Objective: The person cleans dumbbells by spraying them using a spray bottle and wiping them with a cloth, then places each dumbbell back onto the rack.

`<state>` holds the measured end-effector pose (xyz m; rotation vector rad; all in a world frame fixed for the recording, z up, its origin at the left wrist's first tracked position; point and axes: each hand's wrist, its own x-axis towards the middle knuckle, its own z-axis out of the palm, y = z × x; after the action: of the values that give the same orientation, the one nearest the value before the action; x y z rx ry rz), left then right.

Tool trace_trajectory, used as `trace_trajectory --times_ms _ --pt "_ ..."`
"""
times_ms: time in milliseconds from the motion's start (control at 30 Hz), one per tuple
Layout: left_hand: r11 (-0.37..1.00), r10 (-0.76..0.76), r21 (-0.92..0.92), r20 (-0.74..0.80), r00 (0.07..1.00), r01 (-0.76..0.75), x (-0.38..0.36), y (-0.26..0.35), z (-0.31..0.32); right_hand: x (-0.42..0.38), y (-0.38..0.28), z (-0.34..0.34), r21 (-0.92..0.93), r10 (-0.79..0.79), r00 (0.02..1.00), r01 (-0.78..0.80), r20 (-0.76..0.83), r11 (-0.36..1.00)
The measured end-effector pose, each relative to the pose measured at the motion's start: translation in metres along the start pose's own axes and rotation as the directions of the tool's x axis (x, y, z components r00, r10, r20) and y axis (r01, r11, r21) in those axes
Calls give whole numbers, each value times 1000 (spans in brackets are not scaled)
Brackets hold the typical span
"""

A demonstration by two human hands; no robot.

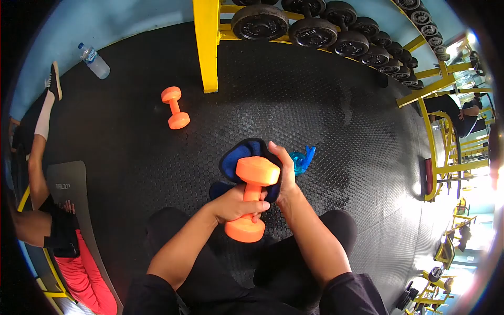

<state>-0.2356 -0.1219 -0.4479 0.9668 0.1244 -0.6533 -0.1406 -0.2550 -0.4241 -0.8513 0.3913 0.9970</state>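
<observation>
An orange dumbbell (252,192) is held upright in front of me. My left hand (231,203) wraps round its handle, with the thumb across the front. Behind its upper head is a dark blue padded fabric piece with black edging (231,160), whose exact kind I cannot make out. My right hand (285,170) grips the right side of this fabric, thumb pointing up, close beside the dumbbell head. Just beyond the right hand, a translucent blue object (301,163) is partly hidden.
A second orange dumbbell (175,108) lies on the black rubber floor (131,121). A water bottle (94,62) is by the wall. Black dumbbells (313,32) fill a yellow rack (206,47). At left, another person (79,262) is beside a grey mat (71,176).
</observation>
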Motion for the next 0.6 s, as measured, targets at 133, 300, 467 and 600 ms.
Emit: trace_trajectory --times_ms 133,300,467,600 --pt "996 -54 -70 20 998 56 4 11 3 1 -4 3 83 -55 997 60 -62 995" --pt "907 5 419 -122 992 47 -10 5 -8 1 -18 -2 128 -208 951 242 -230 962" --pt "703 278 705 -395 876 95 -7 -4 27 10 -25 -19 253 -110 978 153 -176 955" --pt "647 390 762 -364 846 30 -1 -27 22 27 -9 -21 244 -170 976 199 -137 949"
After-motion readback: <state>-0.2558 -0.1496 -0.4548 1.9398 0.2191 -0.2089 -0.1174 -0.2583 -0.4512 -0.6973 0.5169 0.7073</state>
